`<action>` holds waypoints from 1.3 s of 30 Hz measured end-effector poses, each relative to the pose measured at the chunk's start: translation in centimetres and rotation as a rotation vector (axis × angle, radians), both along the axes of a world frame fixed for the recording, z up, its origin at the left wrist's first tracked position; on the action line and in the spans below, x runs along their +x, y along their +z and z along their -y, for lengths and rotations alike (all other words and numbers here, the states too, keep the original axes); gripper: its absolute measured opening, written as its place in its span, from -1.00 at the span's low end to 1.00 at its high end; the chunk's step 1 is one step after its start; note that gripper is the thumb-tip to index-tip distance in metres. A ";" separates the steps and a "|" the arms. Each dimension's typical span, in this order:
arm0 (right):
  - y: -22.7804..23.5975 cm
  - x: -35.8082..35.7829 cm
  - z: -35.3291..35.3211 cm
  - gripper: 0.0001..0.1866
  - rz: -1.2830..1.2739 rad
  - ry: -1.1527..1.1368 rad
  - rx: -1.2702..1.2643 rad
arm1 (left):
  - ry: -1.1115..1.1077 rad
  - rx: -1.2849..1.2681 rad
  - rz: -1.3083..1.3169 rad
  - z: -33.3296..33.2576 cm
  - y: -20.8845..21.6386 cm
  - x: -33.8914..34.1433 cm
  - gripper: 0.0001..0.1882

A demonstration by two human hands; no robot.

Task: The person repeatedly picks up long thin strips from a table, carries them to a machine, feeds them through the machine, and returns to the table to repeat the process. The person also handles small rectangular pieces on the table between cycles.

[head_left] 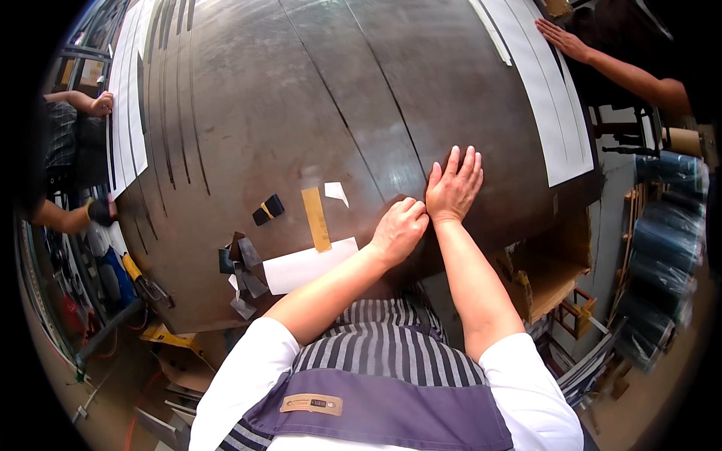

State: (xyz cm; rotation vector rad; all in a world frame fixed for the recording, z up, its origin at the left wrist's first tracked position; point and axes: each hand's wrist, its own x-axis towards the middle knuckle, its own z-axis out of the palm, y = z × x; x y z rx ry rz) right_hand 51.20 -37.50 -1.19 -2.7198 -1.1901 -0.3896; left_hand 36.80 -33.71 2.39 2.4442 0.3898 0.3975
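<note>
My left hand (pixel 400 231) is closed at the near edge of a large dark-brown table (pixel 248 98); its fingertips are curled under, and whatever they hold is hidden. Right beside it, my right hand (pixel 456 186) lies flat on the tabletop with fingers stretched out. A long thin black strip (pixel 392 96) runs from the far side down toward the gap between both hands. Roughly parallel to it, a second thin dark strip (pixel 329 92) lies to the left, ending short of my left hand.
Left of my hands lie a white sheet (pixel 312 266), a tan strip (pixel 316 219), a small black bundle (pixel 268 210) and dark scraps (pixel 248 263). Co-workers' hands touch long white sheets at the left (pixel 129 113) and right (pixel 538 90). A cardboard box (pixel 560 263) stands below the right edge.
</note>
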 end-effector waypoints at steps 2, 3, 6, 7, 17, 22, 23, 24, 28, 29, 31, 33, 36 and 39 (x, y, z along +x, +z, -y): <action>0.0 0.0 -0.1 -0.43 -0.004 -0.005 0.013 | 0.015 0.012 0.014 0.3 -0.1 0.0 -0.85; -0.1 0.1 0.0 -0.43 -0.005 -0.010 0.018 | 0.022 0.018 0.021 0.5 -0.1 -0.1 -0.85; 0.0 0.0 0.0 -0.43 -0.011 -0.015 0.036 | 0.031 0.022 0.046 0.6 0.1 -0.3 -0.86; 0.1 0.0 -0.1 -0.47 -0.027 -0.015 0.062 | 0.041 0.039 0.055 0.6 0.1 -0.2 -0.88; -0.4 2.0 2.5 -0.64 -0.479 -0.006 0.687 | 0.067 -0.143 0.056 0.7 0.2 -0.1 -0.84; 3.4 -2.2 8.8 -0.65 -0.439 0.173 0.456 | 0.370 -0.482 0.064 -0.6 -0.4 0.4 -0.74; 3.5 -3.2 9.7 -0.63 -0.397 0.225 0.372 | 0.356 -0.400 0.033 -1.1 -0.5 0.8 -0.69; 3.5 -4.0 10.4 -0.61 -0.355 0.277 0.289 | 0.342 -0.337 0.013 -1.5 -0.6 1.6 -0.68; 3.0 -5.4 10.8 -0.50 -0.210 0.241 0.066 | 0.306 -0.177 -0.150 -2.5 -0.3 5.1 -0.61; 2.7 -5.5 11.0 -0.45 -0.182 0.243 0.035 | 0.307 -0.167 -0.214 -2.7 0.1 5.6 -0.61; 2.9 -5.2 11.0 -0.45 -0.188 0.258 0.000 | 0.317 -0.176 -0.286 -3.1 0.1 6.3 -0.59; 3.6 -5.1 11.3 -0.44 -0.220 0.262 -0.003 | 0.310 -0.188 -0.344 -3.4 -0.1 6.5 -0.59; 4.8 -4.9 12.5 -0.45 -0.273 0.233 0.053 | 0.313 -0.195 -0.389 -3.6 -0.1 6.9 -0.58; 4.8 -6.4 17.5 -0.50 -0.299 0.155 0.108 | 0.316 -0.187 -0.383 -3.8 -0.3 6.7 -0.56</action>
